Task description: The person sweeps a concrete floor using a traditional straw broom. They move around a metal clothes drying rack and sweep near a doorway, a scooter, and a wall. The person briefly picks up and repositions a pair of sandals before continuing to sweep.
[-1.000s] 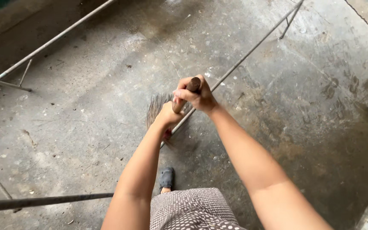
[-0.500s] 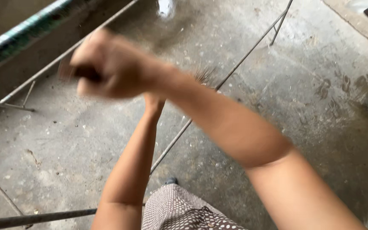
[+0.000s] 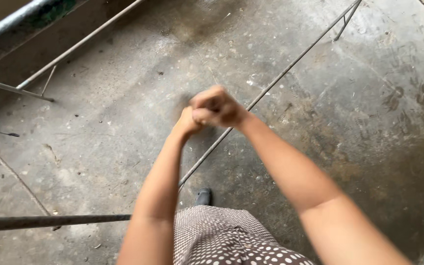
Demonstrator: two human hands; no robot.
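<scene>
I see a wide concrete floor (image 3: pixel 99 127) filling nearly the whole view, grey, stained and scattered with small bits of debris, with darker blotches toward the right side. A long thin metal rod (image 3: pixel 290 68) crosses it on a diagonal, from the upper right down toward the middle, passing under my hands. A second thin rod (image 3: pixel 79 44) runs along the upper left, with a short brace beside it, and a thicker dark metal bar (image 3: pixel 50 222) lies level across the lower left. At the far upper left there is the edge of a rail with a green patch (image 3: pixel 50 9).

At the bottom of the view I see my dotted brown-and-white skirt (image 3: pixel 222 238), and just above it the toe of a dark shoe (image 3: pixel 203 196) on the floor, close beside the diagonal rod.

Both my forearms reach forward and meet over the middle of the floor. My right hand (image 3: pixel 219 105) sits on top, fingers clenched into a fist. My left hand (image 3: pixel 188 122) is pressed against it just below and to the left, fingers also curled tight. The hands are blurred, and I cannot tell whether they grip anything, since nothing shows between or beyond the fingers. The two fists touch each other, above the floor and over the diagonal rod.
</scene>
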